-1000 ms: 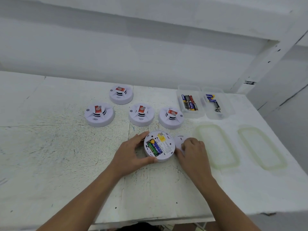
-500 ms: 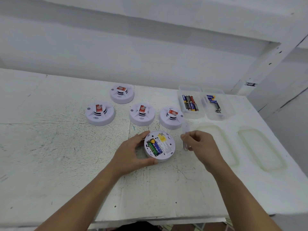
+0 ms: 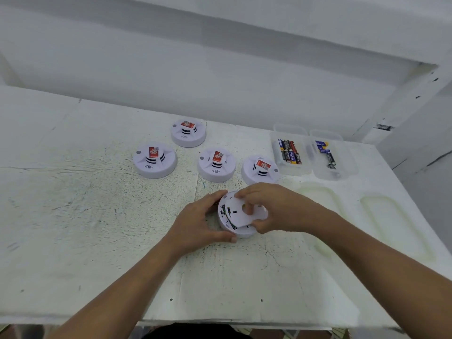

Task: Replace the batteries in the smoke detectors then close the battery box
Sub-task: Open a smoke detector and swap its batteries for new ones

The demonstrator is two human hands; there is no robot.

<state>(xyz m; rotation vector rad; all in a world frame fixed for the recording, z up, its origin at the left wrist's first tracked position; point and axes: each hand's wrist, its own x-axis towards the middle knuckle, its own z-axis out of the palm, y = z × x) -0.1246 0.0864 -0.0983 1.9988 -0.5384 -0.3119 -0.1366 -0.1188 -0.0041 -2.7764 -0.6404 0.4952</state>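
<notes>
**Left hand** (image 3: 203, 221): centre of frame, forearm entering from the lower left. Its fingers curl around the left rim of the upturned white round smoke detector (image 3: 238, 232), holding it on the scuffed white surface (image 3: 97, 216).

**Right hand** (image 3: 276, 206): forearm entering from the lower right. Its fingers pinch the flat white round cover plate (image 3: 233, 206), which is tilted over the detector's open back and touches it.

**Count:**
- Five detectors: one is held, and four red-labelled detectors (image 3: 154, 160) stand at upper centre.
- Two clear plastic boxes (image 3: 275, 152) sit at upper right, side by side, holding batteries (image 3: 289, 152) whose number is unclear.
- Two translucent lids (image 3: 401, 228) lie flat at right.
</notes>
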